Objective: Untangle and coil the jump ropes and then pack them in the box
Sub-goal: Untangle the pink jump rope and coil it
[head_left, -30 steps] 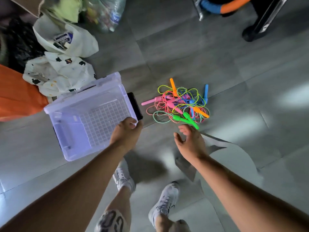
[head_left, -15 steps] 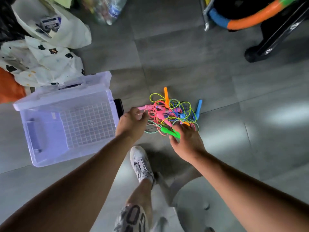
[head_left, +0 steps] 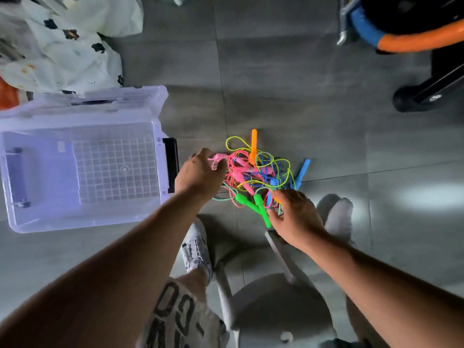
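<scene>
View from above of a grey tiled floor [head_left: 276, 84], where a person bends over a small heap of jump ropes [head_left: 261, 172] knotted together in pink, green, yellow, blue and orange. The heap lies just to the right of a clear plastic box [head_left: 82, 123], which stands open on the floor with no rope in it. The cords look thin, light and limp, so they will likely slide and snag on one another rather than hold any shape, and pulling hard would probably tighten the knots. The stiff plastic handles are the sensible places to take hold, since each marks the end of a rope: an orange handle [head_left: 253, 144] sticks out at the far side, a blue handle [head_left: 302, 170] at the right, and two green handles [head_left: 247, 202] at the near edge. Both bare arms reach forward and down. The left hand [head_left: 199, 173] is at the left edge of the heap, knuckles up, with its fingers curled round a pink handle [head_left: 219, 156]. The right hand [head_left: 295, 218] is at the near right edge beside the green handles, palm down, its thumb and fingers curling into the cords and taking hold of them. Exactly which cord it grips cannot be told.
</scene>
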The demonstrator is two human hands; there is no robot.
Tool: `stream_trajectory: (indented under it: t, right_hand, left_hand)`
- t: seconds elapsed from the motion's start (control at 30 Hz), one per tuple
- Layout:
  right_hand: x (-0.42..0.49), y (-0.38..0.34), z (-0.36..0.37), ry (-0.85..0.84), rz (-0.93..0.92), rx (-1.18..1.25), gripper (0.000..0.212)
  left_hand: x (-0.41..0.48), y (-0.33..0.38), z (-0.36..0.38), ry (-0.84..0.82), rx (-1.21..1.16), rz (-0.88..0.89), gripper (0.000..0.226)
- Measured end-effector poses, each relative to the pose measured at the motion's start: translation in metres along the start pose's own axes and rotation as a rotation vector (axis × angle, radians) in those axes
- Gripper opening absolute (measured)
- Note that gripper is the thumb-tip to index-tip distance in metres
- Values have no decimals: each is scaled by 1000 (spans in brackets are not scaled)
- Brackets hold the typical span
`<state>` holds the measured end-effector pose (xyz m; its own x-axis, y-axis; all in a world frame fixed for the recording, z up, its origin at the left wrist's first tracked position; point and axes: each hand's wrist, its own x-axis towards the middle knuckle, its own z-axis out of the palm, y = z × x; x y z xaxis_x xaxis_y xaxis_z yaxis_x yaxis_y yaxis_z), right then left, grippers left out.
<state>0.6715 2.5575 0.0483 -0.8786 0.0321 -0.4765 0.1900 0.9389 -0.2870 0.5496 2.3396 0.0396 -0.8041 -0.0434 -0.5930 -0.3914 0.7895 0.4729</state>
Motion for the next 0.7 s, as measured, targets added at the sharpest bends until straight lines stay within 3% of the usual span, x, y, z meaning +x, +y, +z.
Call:
stream_trajectory:
  t: [0.33, 0.7]
  right_hand:
    - [118, 98, 72, -149, -283, -192, 49]
    - [183, 120, 136, 28, -327, -127, 52]
  left_hand:
    - [73, -23, 124, 9, 214, -42, 45]
    - [142, -51, 203, -106, 241, 106, 48]
